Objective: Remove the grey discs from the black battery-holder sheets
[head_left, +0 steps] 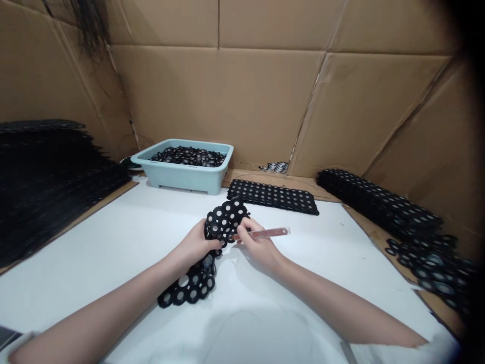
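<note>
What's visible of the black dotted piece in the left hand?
The black dotted piece shows joined dark rings around pale round spots; it looks pliable. It's bent: the left hand grips the upper part, and the rest runs toward the wearer over the white tabletop. The right hand, holding a slim reddish-brown tool, is at its right edge; tool contact is unclear.

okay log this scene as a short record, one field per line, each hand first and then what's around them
Left hand: gripping a black dotted piece
Right hand: holding a slim reddish-brown tool, tip at the piece
Surface: white tabletop
Container: light blue tub holding small black pieces
Right of tub: flat dotted panel
Far left: dark stack
Backdrop: cardboard
</note>
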